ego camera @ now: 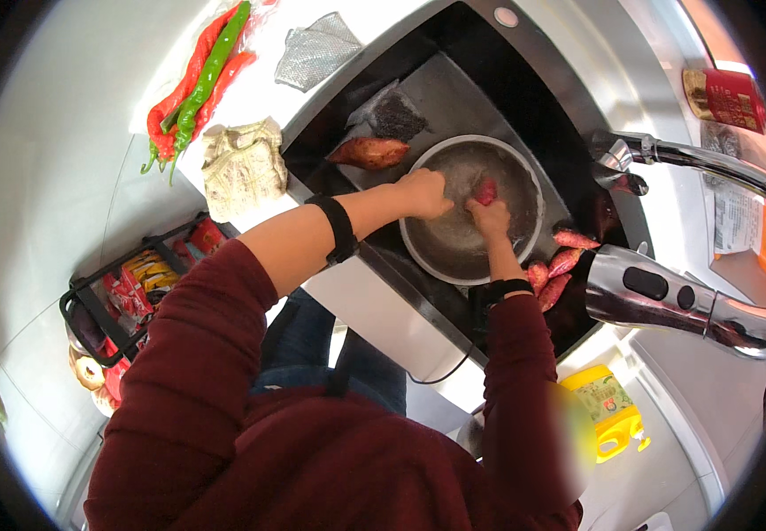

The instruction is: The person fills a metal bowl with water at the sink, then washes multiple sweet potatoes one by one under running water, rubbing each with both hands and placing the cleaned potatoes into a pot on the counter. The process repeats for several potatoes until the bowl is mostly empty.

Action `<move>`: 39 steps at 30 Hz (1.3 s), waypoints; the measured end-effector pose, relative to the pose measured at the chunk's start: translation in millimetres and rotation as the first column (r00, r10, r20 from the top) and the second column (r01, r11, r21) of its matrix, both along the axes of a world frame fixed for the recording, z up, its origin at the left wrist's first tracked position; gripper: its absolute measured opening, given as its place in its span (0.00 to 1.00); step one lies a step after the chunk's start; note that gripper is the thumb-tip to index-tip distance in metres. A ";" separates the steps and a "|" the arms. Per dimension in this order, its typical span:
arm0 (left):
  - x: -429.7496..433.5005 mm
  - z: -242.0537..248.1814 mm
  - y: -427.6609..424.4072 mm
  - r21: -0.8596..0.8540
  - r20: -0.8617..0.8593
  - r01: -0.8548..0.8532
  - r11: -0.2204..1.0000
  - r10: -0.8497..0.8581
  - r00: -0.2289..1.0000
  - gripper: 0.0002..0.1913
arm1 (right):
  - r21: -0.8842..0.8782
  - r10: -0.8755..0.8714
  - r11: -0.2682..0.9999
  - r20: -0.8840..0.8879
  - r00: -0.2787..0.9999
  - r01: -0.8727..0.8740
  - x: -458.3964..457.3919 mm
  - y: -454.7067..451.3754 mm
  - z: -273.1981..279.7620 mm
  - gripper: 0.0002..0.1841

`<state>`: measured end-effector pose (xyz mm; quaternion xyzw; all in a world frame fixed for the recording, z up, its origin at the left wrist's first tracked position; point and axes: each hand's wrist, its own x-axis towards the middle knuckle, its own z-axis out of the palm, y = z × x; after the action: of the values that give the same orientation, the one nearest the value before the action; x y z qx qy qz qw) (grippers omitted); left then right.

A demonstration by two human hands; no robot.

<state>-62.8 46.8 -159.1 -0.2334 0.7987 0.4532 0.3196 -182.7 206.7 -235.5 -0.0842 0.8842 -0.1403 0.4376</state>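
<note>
A round metal basin (pixel 472 141) with murky water stands in the black sink (pixel 436 79). My right hand (pixel 491 216) is inside the basin, closed around a reddish sweet potato (pixel 485 190). At the basin's left side is my left hand (pixel 428 194), its fingers bent down over the water; whether it holds anything is hidden. A brownish sweet potato (pixel 371 153) lies in the sink left of the basin, below a dark scouring pad (pixel 396 118). Several small reddish sweet potatoes (pixel 564 261) rest to the basin's right.
A chrome faucet (pixel 661 285) reaches over the sink's right side. Left of the sink lie a folded patterned cloth (pixel 243 169), a silvery cloth (pixel 316 53) and red and green peppers (pixel 213 76). A black basket (pixel 84 292) holds packets. A yellow bottle (pixel 615 431) stands lower right.
</note>
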 end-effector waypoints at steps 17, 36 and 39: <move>-29.8 7.7 22.5 0.680 0.232 -0.718 0.152 0.883 0.407 0.19 | -0.654 -0.161 0.754 -0.282 0.946 -0.066 73.3 -2.5 130.8 0.17; -23.0 45.4 26.2 0.736 0.486 -0.651 -0.183 0.813 0.320 0.20 | -0.716 -0.195 0.642 -0.498 0.845 -0.274 93.6 6.2 159.1 0.14; -21.3 42.7 27.7 0.746 0.160 -0.646 0.160 0.899 0.408 0.18 | -0.760 -0.188 0.587 -0.464 0.866 -0.280 95.6 10.5 162.4 0.11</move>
<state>-84.1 74.4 -116.4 -0.3908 0.3496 0.8507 -0.0373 -87.1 217.1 -73.1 -0.3303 0.8009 -0.4871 0.1109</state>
